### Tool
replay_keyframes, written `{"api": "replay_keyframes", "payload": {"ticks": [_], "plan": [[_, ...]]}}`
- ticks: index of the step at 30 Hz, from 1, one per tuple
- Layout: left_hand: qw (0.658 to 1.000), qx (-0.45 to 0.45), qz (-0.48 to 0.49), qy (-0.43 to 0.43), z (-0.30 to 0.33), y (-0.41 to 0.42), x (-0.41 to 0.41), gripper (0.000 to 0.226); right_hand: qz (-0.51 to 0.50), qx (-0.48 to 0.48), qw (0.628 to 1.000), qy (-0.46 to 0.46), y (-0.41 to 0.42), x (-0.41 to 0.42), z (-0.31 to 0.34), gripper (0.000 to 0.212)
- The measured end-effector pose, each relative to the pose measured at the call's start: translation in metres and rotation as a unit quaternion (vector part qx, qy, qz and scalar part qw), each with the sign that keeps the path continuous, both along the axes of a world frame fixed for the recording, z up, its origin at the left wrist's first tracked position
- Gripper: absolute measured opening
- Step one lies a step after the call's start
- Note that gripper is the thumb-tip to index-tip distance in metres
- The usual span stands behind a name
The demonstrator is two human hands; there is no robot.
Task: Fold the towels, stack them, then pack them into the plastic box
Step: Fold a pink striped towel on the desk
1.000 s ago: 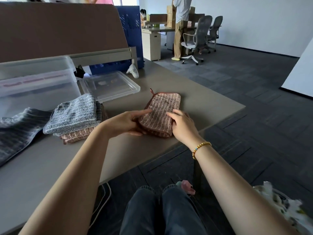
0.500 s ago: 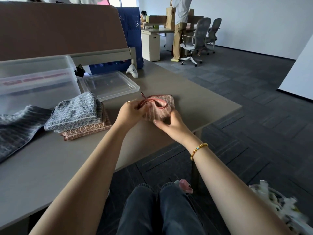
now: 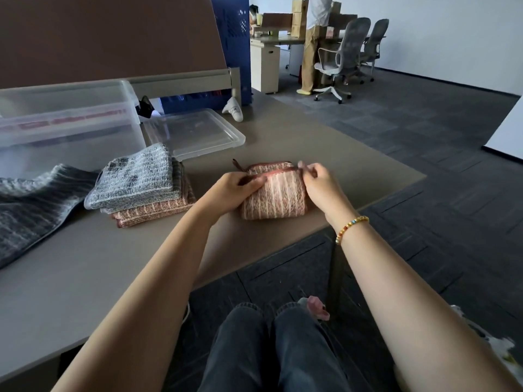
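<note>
A pink striped towel (image 3: 276, 196) lies folded into a small square on the table, near its front edge. My left hand (image 3: 229, 190) pinches the towel's upper left corner. My right hand (image 3: 319, 183) pinches its upper right corner. To the left sits a stack with a folded grey towel (image 3: 135, 176) on top of a folded pink towel (image 3: 155, 212). An unfolded dark grey towel (image 3: 31, 205) lies at the far left. The clear plastic box (image 3: 65, 120) stands at the back left.
The box's clear lid (image 3: 195, 132) lies flat beside the box, behind the stack. A small white object (image 3: 233, 108) stands near a blue panel at the back. The table's right edge (image 3: 396, 190) is close to my right hand. A person and office chairs are far behind.
The pink towel has been folded in half from a long strip into a small square. Both hands moved from its near end up to its far corners.
</note>
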State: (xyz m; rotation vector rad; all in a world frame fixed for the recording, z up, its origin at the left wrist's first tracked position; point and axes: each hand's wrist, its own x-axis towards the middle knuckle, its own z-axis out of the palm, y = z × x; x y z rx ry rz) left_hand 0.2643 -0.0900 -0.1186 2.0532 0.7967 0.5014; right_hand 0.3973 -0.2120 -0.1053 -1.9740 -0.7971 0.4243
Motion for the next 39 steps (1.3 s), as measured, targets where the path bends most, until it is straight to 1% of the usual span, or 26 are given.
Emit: {"api": "replay_keyframes", "payload": {"ticks": [1, 2, 3, 5, 6, 9, 10, 11, 13, 16, 18, 20, 21, 23, 25, 27, 28, 30, 32, 35, 39], "plan": [[1.0, 0.014, 0.017, 0.002, -0.003, 0.003, 0.004, 0.037, 0.002, -0.01, 1.0, 0.025, 0.001, -0.001, 0.004, 0.054], [0.999, 0.033, 0.04, 0.003, -0.005, 0.006, 0.009, 0.039, 0.01, -0.013, 0.999, 0.045, 0.004, 0.0, 0.005, 0.061], [0.997, 0.048, 0.063, 0.0, -0.007, 0.009, 0.012, 0.041, 0.022, -0.01, 0.999, 0.037, 0.005, -0.002, 0.005, 0.058], [0.994, 0.056, 0.093, -0.017, -0.008, 0.013, 0.019, 0.041, 0.018, 0.004, 1.0, -0.02, 0.015, 0.003, -0.004, 0.029], [0.994, 0.046, 0.099, -0.028, -0.007, 0.014, 0.02, 0.04, -0.008, 0.022, 0.999, -0.032, 0.021, 0.01, -0.009, 0.024], [0.994, -0.029, 0.086, -0.062, 0.0, 0.022, 0.025, 0.026, -0.063, 0.037, 0.997, -0.037, 0.037, 0.025, -0.008, 0.03], [0.994, -0.032, 0.085, -0.057, 0.002, 0.025, 0.026, 0.022, -0.064, 0.033, 0.996, -0.046, 0.044, 0.029, -0.004, 0.035], [0.995, -0.011, 0.093, -0.041, 0.005, 0.029, 0.029, 0.021, -0.061, 0.028, 0.996, -0.056, 0.05, 0.033, 0.0, 0.038], [0.991, 0.052, 0.12, 0.01, 0.008, 0.036, 0.035, 0.025, -0.059, 0.017, 0.995, -0.078, 0.065, 0.038, 0.003, 0.04], [0.98, 0.109, 0.135, 0.096, 0.001, 0.038, 0.043, 0.028, -0.042, -0.05, 0.991, -0.118, 0.079, 0.042, -0.007, 0.04], [0.975, 0.13, 0.146, 0.106, -0.009, 0.033, 0.045, 0.027, -0.043, -0.08, 0.985, -0.143, 0.08, 0.041, -0.018, 0.032], [0.97, 0.154, 0.163, 0.094, -0.016, 0.028, 0.046, 0.027, -0.054, -0.093, 0.978, -0.178, 0.079, 0.036, -0.025, 0.018], [0.968, 0.165, 0.166, 0.091, -0.018, 0.027, 0.046, 0.026, -0.058, -0.099, 0.973, -0.199, 0.079, 0.033, -0.025, 0.016], [0.966, 0.173, 0.166, 0.092, -0.02, 0.027, 0.048, 0.027, -0.059, -0.106, 0.966, -0.228, 0.079, 0.031, -0.027, 0.017], [0.967, 0.165, 0.172, 0.088, -0.021, 0.029, 0.049, 0.03, -0.056, -0.101, 0.964, -0.238, 0.078, 0.032, -0.027, 0.018], [0.967, 0.155, 0.182, 0.089, -0.019, 0.032, 0.051, 0.033, -0.044, -0.082, 0.97, -0.226, 0.078, 0.038, -0.027, 0.023], [0.968, 0.144, 0.186, 0.087, -0.017, 0.036, 0.054, 0.032, -0.037, -0.067, 0.974, -0.214, 0.078, 0.042, -0.026, 0.03], [0.972, 0.121, 0.19, 0.066, -0.012, 0.043, 0.059, 0.029, -0.026, -0.028, 0.982, -0.188, 0.08, 0.05, -0.023, 0.042], [0.974, 0.109, 0.196, 0.04, -0.01, 0.047, 0.064, 0.026, -0.023, -0.011, 0.983, -0.179, 0.083, 0.056, -0.021, 0.046], [0.974, 0.13, 0.182, 0.042, -0.017, 0.048, 0.068, 0.025, -0.025, -0.036, 0.983, -0.178, 0.087, 0.064, -0.024, 0.048], [0.971, 0.141, 0.186, 0.057, -0.021, 0.054, 0.069, 0.025, -0.026, -0.111, 0.977, -0.182, 0.092, 0.069, -0.024, 0.047]]}}
